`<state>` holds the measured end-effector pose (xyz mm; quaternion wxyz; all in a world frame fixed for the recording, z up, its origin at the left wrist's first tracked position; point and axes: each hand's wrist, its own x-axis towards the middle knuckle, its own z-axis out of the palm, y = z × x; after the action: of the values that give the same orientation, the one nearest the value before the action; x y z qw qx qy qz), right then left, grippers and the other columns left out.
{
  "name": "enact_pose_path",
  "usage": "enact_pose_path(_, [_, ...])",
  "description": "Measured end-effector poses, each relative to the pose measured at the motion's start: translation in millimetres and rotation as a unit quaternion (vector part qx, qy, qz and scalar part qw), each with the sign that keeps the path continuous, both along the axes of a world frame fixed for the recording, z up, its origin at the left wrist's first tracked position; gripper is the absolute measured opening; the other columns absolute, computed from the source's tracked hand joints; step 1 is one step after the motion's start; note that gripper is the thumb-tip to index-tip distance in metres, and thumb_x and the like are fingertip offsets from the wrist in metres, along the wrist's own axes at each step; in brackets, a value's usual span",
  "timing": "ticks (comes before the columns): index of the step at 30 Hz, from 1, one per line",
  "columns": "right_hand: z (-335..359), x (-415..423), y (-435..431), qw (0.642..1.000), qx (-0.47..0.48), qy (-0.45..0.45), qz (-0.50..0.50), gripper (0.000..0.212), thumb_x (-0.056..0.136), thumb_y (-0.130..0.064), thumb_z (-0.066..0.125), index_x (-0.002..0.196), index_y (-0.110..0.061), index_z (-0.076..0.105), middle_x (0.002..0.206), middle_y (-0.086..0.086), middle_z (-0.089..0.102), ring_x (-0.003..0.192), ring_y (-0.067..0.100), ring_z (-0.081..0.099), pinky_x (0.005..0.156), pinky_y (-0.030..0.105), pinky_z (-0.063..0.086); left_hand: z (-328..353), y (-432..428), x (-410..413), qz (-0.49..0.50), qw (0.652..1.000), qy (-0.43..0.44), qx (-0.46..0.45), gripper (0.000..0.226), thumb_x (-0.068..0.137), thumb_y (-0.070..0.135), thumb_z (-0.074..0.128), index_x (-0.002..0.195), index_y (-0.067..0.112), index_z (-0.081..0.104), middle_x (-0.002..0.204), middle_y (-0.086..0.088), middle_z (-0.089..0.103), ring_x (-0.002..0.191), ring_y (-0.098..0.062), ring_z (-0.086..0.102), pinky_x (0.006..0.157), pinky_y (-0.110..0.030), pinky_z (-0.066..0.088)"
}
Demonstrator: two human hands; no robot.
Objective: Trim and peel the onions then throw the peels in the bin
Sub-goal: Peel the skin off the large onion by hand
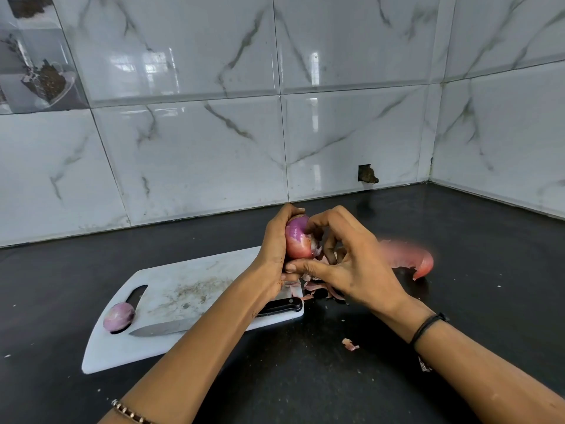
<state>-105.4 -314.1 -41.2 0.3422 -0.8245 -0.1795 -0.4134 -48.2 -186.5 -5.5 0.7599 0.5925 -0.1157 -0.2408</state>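
My left hand (273, 252) grips a red onion (298, 238) above the right end of the white cutting board (183, 289). My right hand (345, 258) curls over the onion's right side, fingertips pinching its loose skin. A blurred pink peel (412, 258) is in the air or on the counter just right of my hands. More peels (321, 290) lie under my hands at the board's edge. A peeled onion (118, 316) sits at the board's handle hole. A black-handled knife (171, 327) lies along the board's near edge, partly hidden by my left forearm.
The black countertop (458, 224) runs back to marble-tiled walls that meet in a corner at the right. A small peel scrap (350, 344) lies on the counter in front of the board. No bin is in view.
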Motion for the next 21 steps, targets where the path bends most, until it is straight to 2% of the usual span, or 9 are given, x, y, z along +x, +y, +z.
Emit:
enact_pose_path(2, [-0.9, 0.2, -0.4, 1.000, 0.004, 0.008, 0.004, 0.044, 0.073, -0.041, 0.089, 0.104, -0.019, 0.065, 0.100, -0.008, 0.056, 0.081, 0.008, 0.054, 0.071, 0.014, 0.043, -1.8, -0.4, 2.3, 0.000, 1.000, 0.005, 0.004, 0.041, 0.097, 0.044, 0.051, 0.072, 0.011, 0.056, 0.056, -0.008, 0.053, 0.026, -0.010, 0.037, 0.030, -0.010, 0.026])
enact_pose_path(5, [-3.0, 0.4, 0.8, 0.999, 0.015, 0.027, 0.026, 0.028, 0.078, -0.034, 0.088, 0.085, -0.021, 0.065, 0.093, -0.007, 0.054, 0.076, 0.011, 0.053, 0.065, 0.016, 0.042, -3.3, -1.0, 5.4, -0.003, 1.000, 0.005, 0.019, 0.045, 0.094, 0.047, 0.052, 0.067, 0.012, 0.054, 0.051, -0.006, 0.048, 0.026, -0.008, 0.027, 0.032, -0.010, 0.019])
enact_pose_path(8, [-2.7, 0.6, 1.8, 0.999, 0.035, 0.033, 0.024, 0.031, 0.076, -0.034, 0.089, 0.078, -0.021, 0.062, 0.089, -0.006, 0.053, 0.070, 0.010, 0.051, 0.062, 0.015, 0.041, -2.0, -1.0, 5.1, 0.010, 1.000, 0.001, 0.016, 0.043, 0.095, 0.046, 0.052, 0.067, 0.013, 0.056, 0.052, -0.006, 0.048, 0.028, -0.009, 0.028, 0.033, -0.011, 0.020])
enact_pose_path(13, [-1.7, -0.6, 2.5, 0.999, 0.036, 0.034, -0.012, 0.047, 0.071, -0.046, 0.089, 0.096, -0.024, 0.057, 0.087, -0.013, 0.054, 0.066, 0.014, 0.051, 0.062, 0.015, 0.041, -1.4, -0.5, 3.6, 0.008, 1.000, -0.005, 0.008, 0.042, 0.097, 0.044, 0.051, 0.072, 0.011, 0.060, 0.052, -0.007, 0.057, 0.034, -0.014, 0.045, 0.032, -0.011, 0.028])
enact_pose_path(16, [-2.4, 0.1, 1.9, 0.999, 0.037, 0.032, -0.012, 0.053, 0.070, -0.046, 0.090, 0.107, -0.028, 0.056, 0.096, -0.013, 0.058, 0.066, 0.013, 0.052, 0.064, 0.014, 0.043, -3.8, 0.6, 6.6, -0.007, 0.999, -0.015, 0.031, 0.047, 0.096, 0.049, 0.049, 0.071, 0.011, 0.059, 0.054, -0.007, 0.059, 0.038, -0.014, 0.040, 0.033, -0.012, 0.023])
enact_pose_path(19, [-2.9, 2.2, -0.9, 0.998, 0.042, 0.029, -0.021, 0.054, 0.072, -0.040, 0.091, 0.112, -0.027, 0.057, 0.102, -0.011, 0.060, 0.065, 0.014, 0.053, 0.065, 0.017, 0.045, -6.4, -0.3, 10.9, -0.001, 0.999, -0.029, 0.028, 0.046, 0.099, 0.051, 0.045, 0.088, 0.009, 0.060, 0.062, -0.011, 0.064, 0.032, -0.012, 0.042, 0.030, -0.012, 0.026])
enact_pose_path(21, [-2.5, 3.0, -2.2, 0.998, 0.040, 0.025, -0.031, 0.053, 0.073, -0.035, 0.091, 0.113, -0.027, 0.058, 0.105, -0.012, 0.060, 0.066, 0.015, 0.055, 0.065, 0.020, 0.047, -8.0, -2.5, 14.1, 0.009, 0.999, -0.044, 0.015, 0.044, 0.100, 0.051, 0.045, 0.099, 0.011, 0.063, 0.074, -0.012, 0.070, 0.042, -0.015, 0.052, 0.031, -0.014, 0.031])
